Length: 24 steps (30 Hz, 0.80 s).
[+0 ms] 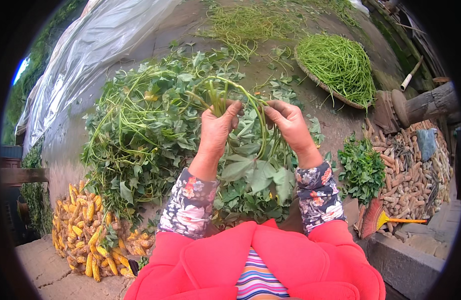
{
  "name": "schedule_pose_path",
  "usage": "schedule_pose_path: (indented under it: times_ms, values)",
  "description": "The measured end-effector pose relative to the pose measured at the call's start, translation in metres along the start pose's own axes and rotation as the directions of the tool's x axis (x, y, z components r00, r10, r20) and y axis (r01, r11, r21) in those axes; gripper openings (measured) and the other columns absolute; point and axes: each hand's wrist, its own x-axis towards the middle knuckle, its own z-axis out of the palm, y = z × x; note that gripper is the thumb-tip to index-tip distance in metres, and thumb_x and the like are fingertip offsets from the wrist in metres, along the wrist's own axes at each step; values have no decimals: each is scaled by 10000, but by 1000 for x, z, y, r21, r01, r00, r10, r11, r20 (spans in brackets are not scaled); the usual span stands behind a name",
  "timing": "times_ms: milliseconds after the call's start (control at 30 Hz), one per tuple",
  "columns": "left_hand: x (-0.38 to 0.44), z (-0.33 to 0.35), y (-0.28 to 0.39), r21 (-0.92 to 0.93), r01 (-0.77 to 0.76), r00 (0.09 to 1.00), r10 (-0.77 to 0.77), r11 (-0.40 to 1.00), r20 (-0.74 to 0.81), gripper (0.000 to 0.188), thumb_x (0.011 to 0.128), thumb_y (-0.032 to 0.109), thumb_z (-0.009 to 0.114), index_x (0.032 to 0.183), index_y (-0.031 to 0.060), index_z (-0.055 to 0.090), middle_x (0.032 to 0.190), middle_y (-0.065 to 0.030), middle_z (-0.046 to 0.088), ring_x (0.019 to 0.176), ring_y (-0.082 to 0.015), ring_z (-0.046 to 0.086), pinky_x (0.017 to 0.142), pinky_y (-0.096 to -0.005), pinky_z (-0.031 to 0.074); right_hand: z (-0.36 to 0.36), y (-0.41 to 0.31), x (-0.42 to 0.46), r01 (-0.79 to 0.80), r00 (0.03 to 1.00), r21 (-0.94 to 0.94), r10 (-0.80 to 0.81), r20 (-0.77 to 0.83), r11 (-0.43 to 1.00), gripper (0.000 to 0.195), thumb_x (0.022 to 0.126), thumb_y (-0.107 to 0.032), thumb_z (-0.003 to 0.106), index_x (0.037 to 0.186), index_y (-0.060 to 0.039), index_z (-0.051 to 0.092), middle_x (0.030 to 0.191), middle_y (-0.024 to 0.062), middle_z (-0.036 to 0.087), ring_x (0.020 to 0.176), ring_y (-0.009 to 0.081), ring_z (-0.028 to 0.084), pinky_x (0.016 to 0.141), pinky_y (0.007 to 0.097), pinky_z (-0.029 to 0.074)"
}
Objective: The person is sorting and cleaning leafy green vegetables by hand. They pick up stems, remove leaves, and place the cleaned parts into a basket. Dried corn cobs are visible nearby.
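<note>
Several cut green stems (216, 98) stand up out of my left hand (221, 125), which is closed around them. My right hand (286, 122) pinches a leafy vine (261, 129) between thumb and fingers, a short way to the right. That vine arches from above the left hand over to the right one, and its broad lobed leaves (260, 174) hang below the hands. Under and left of both hands spreads a big heap of leafy vines (148, 138). The fingertips of the right hand are partly hidden by stems.
A round woven tray (328, 89) heaped with green stems (335, 63) lies at upper right, beside a wooden post (433, 103). Corn cobs (89, 228) lie lower left; bare cobs (406, 180), a leafy pile (361, 168) and a broom (376, 219) lie right. Plastic sheeting (99, 41) covers the upper left.
</note>
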Motion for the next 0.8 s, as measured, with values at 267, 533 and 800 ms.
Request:
schedule_pose_path:
  times_ms: [267, 533, 800]
  values:
    - [-8, 8, -1, 142, 151, 974, -172, 978, 150, 165, 919, 224, 755, 902, 71, 694, 727, 63, 606, 612, -21, 498, 534, -195, 340, 20, -6, 2, 212, 952, -573, -301, -64, 791, 164, 913, -68, 662, 1025, 50, 687, 861, 155, 667, 728, 265, 657, 669, 336, 515]
    - [-12, -24, 41, -231, 377, 827, -214, 897, 520, 180, 1028, 182, 476, 981, 13, 518, 752, -16, 433, 610, -81, 400, 477, -197, 307, -52, -16, 11, 301, 927, -614, -374, 10, 730, 153, 904, -39, 684, 1042, 23, 705, 887, 93, 657, 769, 179, 625, 697, 293, 499]
    - [-17, -30, 46, -159, 225, 895, -140, 961, 423, 158, 1058, 183, 497, 1070, 36, 554, 813, -50, 553, 620, -116, 503, 516, -208, 378, -85, -13, 4, 80, 966, -193, -124, -229, 978, 198, 997, -105, 623, 1132, 0, 724, 920, -1, 725, 737, 35, 587, 666, 209, 491]
